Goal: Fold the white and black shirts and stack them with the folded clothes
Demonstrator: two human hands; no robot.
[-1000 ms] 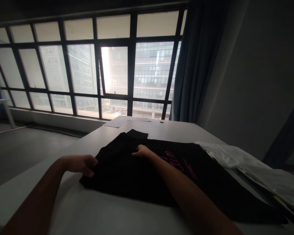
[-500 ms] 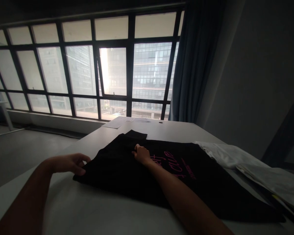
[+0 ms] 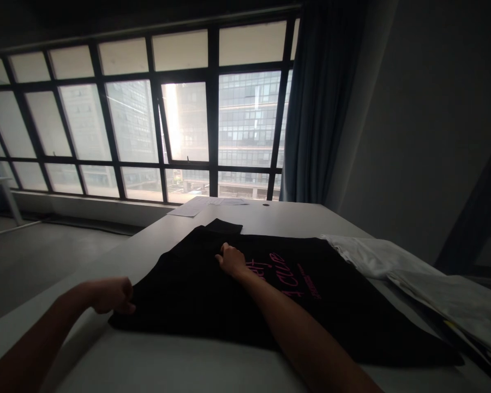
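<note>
A black cotton T-shirt with pink lettering lies spread flat across the middle of the frame on a pale grey tabletop. The left hand, at lower left, is curled closed with its fingers pinching the shirt's near left edge. The right hand, at centre, rests palm down on the fabric just beside the lettering, fingers bent and close together. A heap of white cloth lies at right, next to the shirt. Loose sheets of paper sit at the table's far end, below the dark-framed window. A dark blue curtain hangs at upper right.
</note>
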